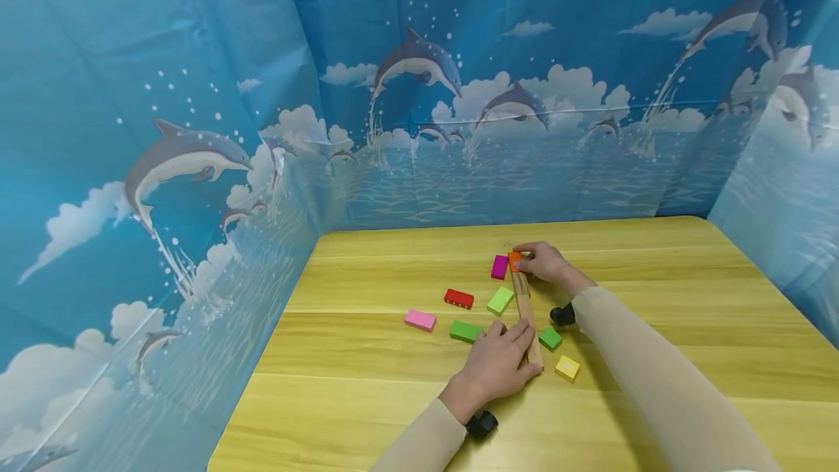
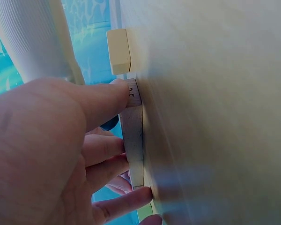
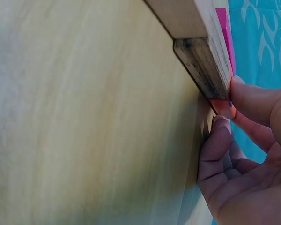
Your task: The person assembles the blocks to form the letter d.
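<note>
A straight row of plain wooden blocks [image 1: 525, 306] runs away from me along the table. At its far end my right hand [image 1: 547, 265] pinches an orange block [image 1: 514, 261] between thumb and fingers. The right wrist view shows that orange block [image 3: 219, 105] against the end of a dark-grained wooden block [image 3: 203, 65]. My left hand [image 1: 494, 364] rests along the near part of the row, its fingers fairly straight. In the left wrist view, the thumb touches a wooden block with dark marks [image 2: 132, 92]. Just left of the orange block lies a magenta block [image 1: 499, 266].
Left of the row lie a lime block [image 1: 500, 300], a red block [image 1: 459, 299], a pink block [image 1: 420, 320] and a green block [image 1: 465, 331]. On its right are a smaller green block [image 1: 550, 339] and a yellow block [image 1: 567, 368]. A dolphin-print curtain [image 1: 459, 188] surrounds the table [image 1: 354, 384].
</note>
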Tool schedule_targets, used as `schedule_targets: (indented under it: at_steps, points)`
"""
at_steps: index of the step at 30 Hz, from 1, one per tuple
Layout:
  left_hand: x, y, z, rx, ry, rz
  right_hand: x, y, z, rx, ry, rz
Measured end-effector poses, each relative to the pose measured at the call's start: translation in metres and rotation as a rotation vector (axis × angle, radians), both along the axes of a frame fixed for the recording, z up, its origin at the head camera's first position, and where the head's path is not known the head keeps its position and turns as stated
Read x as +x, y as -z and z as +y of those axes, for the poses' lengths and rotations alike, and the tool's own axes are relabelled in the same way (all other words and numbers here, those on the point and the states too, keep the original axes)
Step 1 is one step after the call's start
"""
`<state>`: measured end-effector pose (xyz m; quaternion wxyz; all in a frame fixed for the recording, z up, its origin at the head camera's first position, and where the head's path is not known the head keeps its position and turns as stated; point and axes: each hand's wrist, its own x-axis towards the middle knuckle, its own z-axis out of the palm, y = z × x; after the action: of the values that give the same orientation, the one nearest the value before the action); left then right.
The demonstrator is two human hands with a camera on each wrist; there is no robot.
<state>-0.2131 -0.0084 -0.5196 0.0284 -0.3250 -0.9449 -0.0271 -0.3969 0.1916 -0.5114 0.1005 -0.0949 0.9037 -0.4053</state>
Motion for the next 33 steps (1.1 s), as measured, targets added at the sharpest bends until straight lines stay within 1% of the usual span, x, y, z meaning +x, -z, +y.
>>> schedule_targets:
  at_steps: [11,14,18,23,33]
  points:
    - [-0.002,0.000,0.000,-0.001,-0.001,0.019,0.001,-0.001,0.001,-0.034,-0.012,0.004]
    - [-0.002,0.001,0.000,-0.004,-0.001,0.012,-0.001,0.002,0.002,-0.032,-0.024,0.005]
    - [-0.002,0.002,0.000,-0.011,0.000,0.015,-0.001,0.002,0.002,-0.022,-0.021,0.010]
    - [-0.002,0.003,0.001,-0.018,0.005,0.018,0.005,-0.001,0.000,-0.010,-0.018,0.021]
    - [-0.003,0.002,0.000,-0.017,0.011,0.010,0.010,-0.006,-0.001,0.019,-0.032,0.025]
